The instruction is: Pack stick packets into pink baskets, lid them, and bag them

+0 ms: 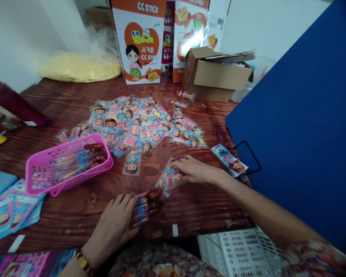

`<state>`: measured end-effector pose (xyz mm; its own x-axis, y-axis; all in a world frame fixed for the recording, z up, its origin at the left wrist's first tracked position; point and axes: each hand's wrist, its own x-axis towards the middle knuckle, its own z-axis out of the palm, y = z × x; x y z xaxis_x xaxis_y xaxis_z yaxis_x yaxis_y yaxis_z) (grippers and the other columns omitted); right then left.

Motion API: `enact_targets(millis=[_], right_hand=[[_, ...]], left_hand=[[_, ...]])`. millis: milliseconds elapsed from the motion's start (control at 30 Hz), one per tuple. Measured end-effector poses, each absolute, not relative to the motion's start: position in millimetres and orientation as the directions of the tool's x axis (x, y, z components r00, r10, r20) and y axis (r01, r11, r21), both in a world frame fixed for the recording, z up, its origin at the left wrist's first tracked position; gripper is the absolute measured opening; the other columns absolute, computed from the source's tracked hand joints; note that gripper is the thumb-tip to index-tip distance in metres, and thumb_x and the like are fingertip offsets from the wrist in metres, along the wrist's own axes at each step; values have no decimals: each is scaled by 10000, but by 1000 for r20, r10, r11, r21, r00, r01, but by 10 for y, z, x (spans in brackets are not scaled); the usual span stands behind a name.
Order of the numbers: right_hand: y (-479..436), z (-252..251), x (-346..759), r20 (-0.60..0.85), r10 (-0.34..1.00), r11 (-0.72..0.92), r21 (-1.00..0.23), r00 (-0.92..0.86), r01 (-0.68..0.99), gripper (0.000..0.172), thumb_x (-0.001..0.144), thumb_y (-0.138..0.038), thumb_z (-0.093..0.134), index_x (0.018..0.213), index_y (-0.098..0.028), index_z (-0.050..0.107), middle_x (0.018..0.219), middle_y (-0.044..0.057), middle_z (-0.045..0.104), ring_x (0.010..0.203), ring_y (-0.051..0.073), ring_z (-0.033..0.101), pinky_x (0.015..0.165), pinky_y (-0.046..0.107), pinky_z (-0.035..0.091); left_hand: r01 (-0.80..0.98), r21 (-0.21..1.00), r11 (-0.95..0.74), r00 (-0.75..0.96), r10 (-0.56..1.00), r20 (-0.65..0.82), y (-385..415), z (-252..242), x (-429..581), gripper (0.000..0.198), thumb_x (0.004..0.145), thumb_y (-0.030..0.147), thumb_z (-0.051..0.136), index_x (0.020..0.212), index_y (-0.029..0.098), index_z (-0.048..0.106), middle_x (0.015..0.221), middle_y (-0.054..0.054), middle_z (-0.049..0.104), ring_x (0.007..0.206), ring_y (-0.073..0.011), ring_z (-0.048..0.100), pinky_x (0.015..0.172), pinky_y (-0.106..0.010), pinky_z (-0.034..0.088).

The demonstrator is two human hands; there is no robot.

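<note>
My left hand, at the front edge of the wooden table, is wrapped round a stack of small packets, blurred by motion. To its upper right, my right hand has its fingers closed on a few clear packets with pink and blue prints. Beyond both hands spreads a large pile of similar packets. One packet lies apart, just below the pile. On the left, a pink basket holds more packets in a row.
Printed cards lie at the left edge, near a dark red bottle. Tall printed boxes and an open cardboard box stand at the back. A blue panel borders the right side, beside a packet stack.
</note>
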<state>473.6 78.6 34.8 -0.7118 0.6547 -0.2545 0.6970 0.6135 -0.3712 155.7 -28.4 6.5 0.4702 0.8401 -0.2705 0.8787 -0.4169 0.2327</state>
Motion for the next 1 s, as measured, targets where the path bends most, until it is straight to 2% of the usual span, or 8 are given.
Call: enact_targets(millis=[100,267,367,433,567,700,867,1000], right_hand=[[894,207,4392,-310,584,699,-278,-750,659,475,826,-227,650,1285,-210,529,1150,108,647,1109,279,554,996,421,344],[959,55,4271,-264,585,787,-45,-767,616,217,800,-288,670,998,-204,648,1138,125,617,1084,295,537,907,417,398],[910,75,4356,-271,561,795,-87,-782,600,279,776,-330,694,1000,-180,620,1089,117,638,1042,282,553,928,436,384],[930,93,4429,-299,616,719,-166,-729,675,296,778,-332,689,1014,-174,606,999,97,669,965,267,588,933,436,382],[1309,113,4655,-313,829,388,-277,-464,879,431,779,-387,674,1145,-190,561,987,62,692,896,243,632,839,347,432],[1854,126,4905,-323,922,149,-211,-213,966,496,776,-402,656,1206,-179,550,1064,109,691,908,269,649,720,306,455],[1696,72,4925,-357,921,109,-140,-153,984,317,790,-354,635,1051,-175,643,1059,150,697,971,304,649,784,340,464],[980,-2,4827,-360,902,179,-191,-238,965,465,849,-358,562,1263,-147,552,1155,167,672,1043,293,627,885,369,444]], left_hand=[[879,239,-412,467,844,-262,-287,76,1573,606,757,278,630,1338,180,487,1310,-112,565,1166,-285,495,1000,-436,403],[885,239,-399,452,858,-244,-301,0,1561,618,739,278,618,1338,200,489,1303,-111,570,1162,-287,505,998,-437,399],[887,243,-393,447,864,-231,-302,-95,1537,603,739,291,615,1326,212,505,1299,-112,573,1154,-285,518,997,-435,403],[882,251,-399,452,867,-210,-300,-167,1510,605,739,303,622,1327,218,508,1301,-112,575,1162,-288,521,1009,-439,400],[869,265,-418,474,857,-202,-287,-265,1446,626,741,306,623,1349,220,501,1311,-117,581,1168,-299,533,1000,-447,418],[872,255,-418,474,852,-222,-262,-272,1427,646,717,289,616,1350,208,514,1318,-113,589,1184,-301,532,1005,-446,422],[883,234,-406,459,850,-259,-256,-263,1443,666,683,271,618,1339,194,529,1312,-120,598,1181,-302,538,1017,-449,414],[879,251,-406,465,848,-256,-254,-253,1451,657,691,275,609,1339,217,525,1316,-105,596,1188,-297,535,1017,-460,418]])
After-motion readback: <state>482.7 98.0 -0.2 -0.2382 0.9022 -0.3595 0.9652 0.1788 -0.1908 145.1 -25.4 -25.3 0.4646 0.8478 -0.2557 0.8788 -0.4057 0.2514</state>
